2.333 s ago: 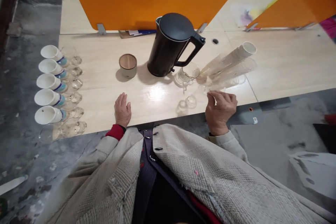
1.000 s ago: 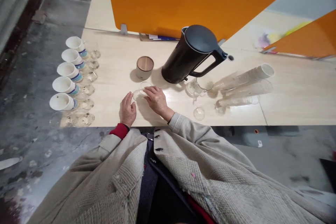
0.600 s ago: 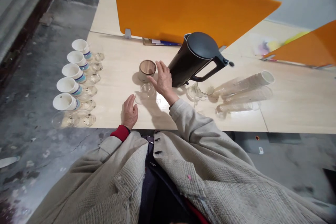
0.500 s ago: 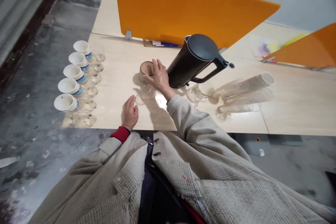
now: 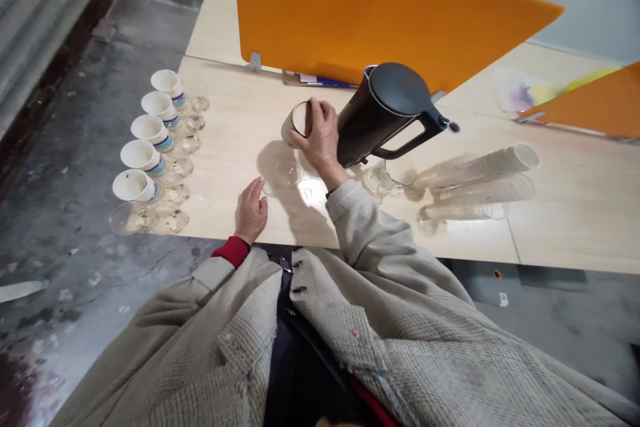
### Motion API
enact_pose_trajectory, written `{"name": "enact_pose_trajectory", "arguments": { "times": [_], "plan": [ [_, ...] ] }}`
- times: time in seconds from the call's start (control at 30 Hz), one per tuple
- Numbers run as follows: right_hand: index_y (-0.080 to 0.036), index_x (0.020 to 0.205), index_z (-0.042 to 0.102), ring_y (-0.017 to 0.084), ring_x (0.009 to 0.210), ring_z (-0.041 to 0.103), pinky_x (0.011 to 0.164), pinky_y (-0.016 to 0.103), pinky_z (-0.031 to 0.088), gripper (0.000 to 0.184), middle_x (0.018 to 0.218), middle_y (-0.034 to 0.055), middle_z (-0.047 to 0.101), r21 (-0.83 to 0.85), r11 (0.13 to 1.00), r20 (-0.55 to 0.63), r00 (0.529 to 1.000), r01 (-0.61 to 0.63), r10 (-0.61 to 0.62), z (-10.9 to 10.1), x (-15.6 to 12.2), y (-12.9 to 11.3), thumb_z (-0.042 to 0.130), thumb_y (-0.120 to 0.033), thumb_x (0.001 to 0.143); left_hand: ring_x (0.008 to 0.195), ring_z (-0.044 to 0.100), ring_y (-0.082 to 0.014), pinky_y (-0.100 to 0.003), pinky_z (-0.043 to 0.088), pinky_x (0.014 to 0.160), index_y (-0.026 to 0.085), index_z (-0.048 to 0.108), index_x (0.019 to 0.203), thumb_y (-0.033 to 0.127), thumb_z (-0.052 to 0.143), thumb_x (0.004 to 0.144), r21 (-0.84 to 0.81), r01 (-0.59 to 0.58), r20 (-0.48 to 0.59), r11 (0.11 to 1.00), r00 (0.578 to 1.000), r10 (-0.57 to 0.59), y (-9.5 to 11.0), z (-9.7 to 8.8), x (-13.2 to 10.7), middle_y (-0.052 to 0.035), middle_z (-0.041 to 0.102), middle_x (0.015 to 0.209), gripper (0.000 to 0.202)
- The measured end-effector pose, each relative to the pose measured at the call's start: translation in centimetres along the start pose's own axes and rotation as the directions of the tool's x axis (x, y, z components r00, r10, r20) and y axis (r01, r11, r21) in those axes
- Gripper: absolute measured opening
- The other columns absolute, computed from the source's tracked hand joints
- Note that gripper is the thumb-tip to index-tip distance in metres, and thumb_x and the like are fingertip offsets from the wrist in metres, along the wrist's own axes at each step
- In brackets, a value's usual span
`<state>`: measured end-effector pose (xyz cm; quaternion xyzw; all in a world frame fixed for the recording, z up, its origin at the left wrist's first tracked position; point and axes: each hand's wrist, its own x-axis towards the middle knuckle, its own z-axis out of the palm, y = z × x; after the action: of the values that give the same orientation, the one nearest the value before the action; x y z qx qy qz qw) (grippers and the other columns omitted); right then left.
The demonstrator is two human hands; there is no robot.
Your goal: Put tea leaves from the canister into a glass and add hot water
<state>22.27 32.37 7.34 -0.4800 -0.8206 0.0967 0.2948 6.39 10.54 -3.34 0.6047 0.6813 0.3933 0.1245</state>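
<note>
My right hand (image 5: 323, 137) grips a small cream-coloured cup (image 5: 295, 123) by its rim and holds it tilted above the table, with its shadow beneath. In front of that hand a clear plastic cup (image 5: 286, 175) stands on the table. My left hand (image 5: 252, 210) lies open by the table's front edge, fingers stretched out, its fingertips close to the clear cup; whether they touch it I cannot tell. Just right of my right hand stands a black electric kettle (image 5: 377, 113) with a lid and handle.
At the left, several white paper cups (image 5: 141, 156) stand in a row beside clear cups (image 5: 170, 220) with dark bits inside. On the right lie stacks of nested cups (image 5: 480, 167), near a clear glass vessel (image 5: 379, 178). An orange divider (image 5: 390, 20) rises behind.
My right hand has lifted the cream cup off the table and tilted it. The left hand rests much as before. The view has shifted slightly.
</note>
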Motion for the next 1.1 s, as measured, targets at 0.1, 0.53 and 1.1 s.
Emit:
{"name": "enact_pose_trajectory", "arguments": {
  "times": [0.1,0.53,1.1],
  "plan": [
    [-0.026,0.168,0.033,0.046,0.154,0.036,0.122,0.076,0.037,0.08,0.16,0.0194,0.039,-0.052,0.997,-0.1,0.993,0.05,-0.055,-5.0,-2.8,-0.8,0.063,-0.057,0.101,0.149,0.056,-0.0281,-0.053,0.044,0.129,0.019,0.059,0.15,0.031,0.048,0.106,-0.018,0.009,-0.015,1.0,1.0,-0.009,-0.1,0.1,0.1,-0.0166,0.063,0.157,0.047],
    [-0.023,0.163,0.043,0.041,0.137,0.055,0.119,0.062,0.049,0.092,0.15,0.0209,0.054,0.181,0.982,0.215,0.972,0.061,-0.1,-4.4,-18.7,-6.0,0.082,-0.058,0.087,0.15,0.057,-0.0257,-0.047,0.053,0.122,0.02,0.058,0.148,0.052,0.037,0.111,-0.203,0.068,-0.036,0.977,0.996,-0.077,-0.6,0.0,0.2,-0.018,0.06,0.159,0.053],
    [-0.014,0.168,0.038,0.041,0.13,0.053,0.116,0.065,0.049,0.095,0.152,0.0251,0.051,0.085,0.987,0.271,0.951,0.134,-0.152,-1.6,-19.3,-5.9,0.054,-0.078,0.098,0.155,0.051,-0.0386,-0.057,0.045,0.128,0.025,0.029,0.17,0.055,0.088,0.081,-0.347,-0.078,0.259,0.935,0.95,0.175,1.2,-2.4,-3.3,-0.0196,0.048,0.17,0.111]
  ]
}}
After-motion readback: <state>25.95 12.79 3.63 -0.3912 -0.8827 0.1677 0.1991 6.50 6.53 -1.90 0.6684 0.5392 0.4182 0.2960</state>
